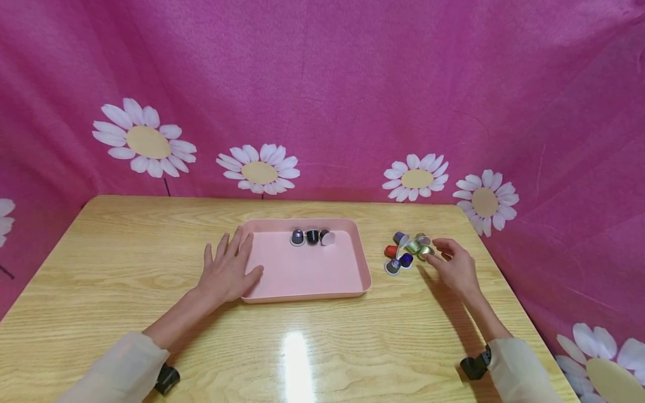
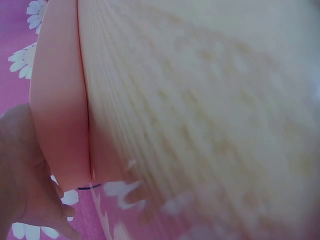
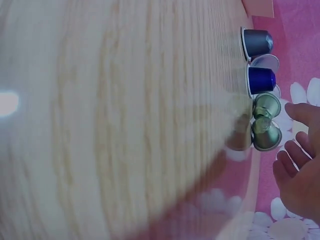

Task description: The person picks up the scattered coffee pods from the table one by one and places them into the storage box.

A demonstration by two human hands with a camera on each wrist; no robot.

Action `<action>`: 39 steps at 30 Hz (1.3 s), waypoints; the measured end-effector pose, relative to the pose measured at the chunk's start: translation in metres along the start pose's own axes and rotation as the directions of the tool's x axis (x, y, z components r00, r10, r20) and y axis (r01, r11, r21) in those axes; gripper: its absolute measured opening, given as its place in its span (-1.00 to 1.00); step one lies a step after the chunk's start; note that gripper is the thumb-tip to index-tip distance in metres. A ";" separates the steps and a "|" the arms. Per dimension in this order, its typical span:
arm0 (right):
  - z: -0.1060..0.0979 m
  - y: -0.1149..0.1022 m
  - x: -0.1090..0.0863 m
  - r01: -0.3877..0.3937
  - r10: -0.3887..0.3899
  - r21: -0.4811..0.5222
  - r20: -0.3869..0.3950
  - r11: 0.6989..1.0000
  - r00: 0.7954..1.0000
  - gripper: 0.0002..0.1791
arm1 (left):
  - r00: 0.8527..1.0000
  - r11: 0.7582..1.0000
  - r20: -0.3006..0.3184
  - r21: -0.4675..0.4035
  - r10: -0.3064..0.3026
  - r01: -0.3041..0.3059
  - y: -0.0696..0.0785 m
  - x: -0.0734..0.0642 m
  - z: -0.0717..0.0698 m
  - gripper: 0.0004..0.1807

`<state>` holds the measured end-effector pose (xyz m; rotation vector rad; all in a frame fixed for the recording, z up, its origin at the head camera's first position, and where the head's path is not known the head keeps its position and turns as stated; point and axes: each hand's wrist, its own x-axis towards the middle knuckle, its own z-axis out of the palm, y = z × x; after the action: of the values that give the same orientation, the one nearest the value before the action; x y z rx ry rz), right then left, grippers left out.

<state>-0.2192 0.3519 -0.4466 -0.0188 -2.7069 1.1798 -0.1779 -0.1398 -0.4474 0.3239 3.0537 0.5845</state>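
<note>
A pink tray (image 1: 307, 280) lies on the table with three coffee capsules (image 1: 312, 237) near its far side, dark ones, the right one tipped with its pale lid showing. My left hand (image 1: 227, 273) rests at the tray's left rim, fingers spread and straight; in the left wrist view that hand (image 2: 30, 180) is beside the pink wall. Right of the tray is a loose cluster: a red capsule (image 1: 390, 251), a blue capsule (image 1: 406, 260), a grey capsule (image 1: 392, 267) and several green ones (image 3: 266, 135). My right hand (image 1: 456, 267) is beside the green capsules, fingers loosely bent, holding nothing visible.
The wooden table (image 1: 201, 347) ends at a pink cloth (image 1: 322, 101) with printed daisies behind and at the sides. Dark wrist devices show under both sleeves, one wrist device (image 1: 475, 365) on the right. A bright reflection lies on the near tabletop.
</note>
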 end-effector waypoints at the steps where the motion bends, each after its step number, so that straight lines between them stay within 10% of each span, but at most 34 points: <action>1: 0.001 0.001 0.000 -0.009 0.009 0.009 0.006 1.000 1.000 -0.51 | 1.000 1.000 0.002 -0.001 -0.001 0.001 0.000 0.000 0.000 -0.11; 39: 0.013 0.018 0.001 -0.038 0.037 -0.072 -0.017 0.997 0.999 -0.58 | 1.000 1.000 0.015 0.002 -0.009 0.009 -0.001 0.000 0.001 -0.06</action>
<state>-0.2241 0.3549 -0.4686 -0.0888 -2.7457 1.0860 -0.1782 -0.1400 -0.4482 0.3127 3.0401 0.5756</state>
